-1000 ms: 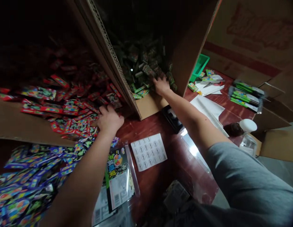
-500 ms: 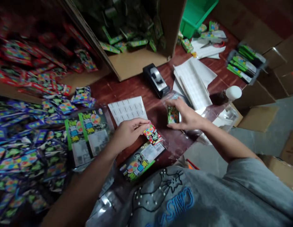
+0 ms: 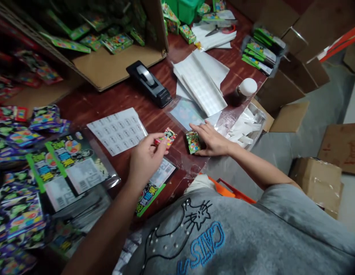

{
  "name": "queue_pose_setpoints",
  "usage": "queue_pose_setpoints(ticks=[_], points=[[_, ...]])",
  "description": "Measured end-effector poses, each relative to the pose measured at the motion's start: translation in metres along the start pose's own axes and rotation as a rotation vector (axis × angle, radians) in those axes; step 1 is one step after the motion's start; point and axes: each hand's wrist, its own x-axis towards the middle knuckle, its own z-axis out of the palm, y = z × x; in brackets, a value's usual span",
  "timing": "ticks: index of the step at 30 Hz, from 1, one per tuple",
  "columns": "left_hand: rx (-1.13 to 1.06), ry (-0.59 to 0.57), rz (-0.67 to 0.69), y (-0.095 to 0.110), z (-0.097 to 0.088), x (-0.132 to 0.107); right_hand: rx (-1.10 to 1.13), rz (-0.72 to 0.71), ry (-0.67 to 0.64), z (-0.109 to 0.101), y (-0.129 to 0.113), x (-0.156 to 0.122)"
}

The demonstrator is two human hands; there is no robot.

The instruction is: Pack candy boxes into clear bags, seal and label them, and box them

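My left hand [image 3: 145, 157] pinches a small red candy packet [image 3: 166, 136] just above the red-brown table [image 3: 114, 100]. My right hand [image 3: 212, 139] lies beside it with its fingers curled on a small green candy packet [image 3: 193, 142], which rests on a clear plastic sleeve [image 3: 188, 114]. The two packets are a short gap apart. A sheet of round white stickers [image 3: 117, 130] lies to the left of my left hand. A printed green-edged header card [image 3: 154, 185] lies under my left wrist.
Left: heaps of blue packets [image 3: 13, 206] and red packets [image 3: 11, 113], plus bagged cards [image 3: 71, 162]. Behind: a black tape dispenser [image 3: 150, 84], an open cardboard box [image 3: 108, 65] of green packets, stacked white sheets [image 3: 200, 80], scissors [image 3: 217, 29], a green bin [image 3: 185, 9], a white-capped bottle [image 3: 246, 88]. Cartons stand at the right.
Both hands have left the boxes and come back to the table near me, each with one packet. The view has swung down and right.
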Motion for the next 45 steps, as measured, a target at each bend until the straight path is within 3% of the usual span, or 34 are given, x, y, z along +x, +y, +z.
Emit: queue_pose_setpoints(ticks=[3, 6, 9, 14, 18, 21, 24, 28, 34, 39, 45], points=[[0.366, 0.078, 0.124, 0.003, 0.013, -0.015, -0.052, 0.029, 0.033, 0.005, -0.006, 0.003], [0.713, -0.03, 0.254, 0.01, 0.014, -0.023, -0.093, 0.013, 0.012, 0.007, -0.006, 0.007], [0.837, -0.068, 0.269, 0.02, 0.001, -0.03, -0.111, -0.038, -0.048, 0.003, 0.0, 0.018], [0.888, -0.046, 0.193, 0.024, -0.026, -0.07, -0.086, -0.238, -0.123, -0.003, 0.011, 0.057], [0.922, -0.105, 0.045, 0.0, -0.031, -0.113, -0.011, -0.484, -0.159, 0.014, 0.012, 0.086], [0.856, -0.096, 0.011, -0.022, -0.031, -0.133, 0.06, -0.61, -0.115, 0.028, 0.008, 0.091], [0.771, -0.062, 0.028, -0.036, -0.034, -0.143, 0.125, -0.649, -0.058, 0.032, 0.0, 0.089], [0.68, -0.016, 0.071, -0.045, -0.039, -0.147, 0.186, -0.709, -0.164, 0.033, -0.018, 0.085], [0.626, -0.054, 0.116, -0.056, -0.04, -0.146, 0.247, -0.674, -0.403, 0.044, -0.034, 0.083], [0.646, -0.076, 0.135, -0.059, -0.04, -0.145, 0.17, -0.524, -0.372, 0.024, -0.016, 0.078], [0.667, -0.075, 0.144, -0.059, -0.039, -0.14, 0.178, -0.514, -0.414, 0.008, -0.005, 0.08]])
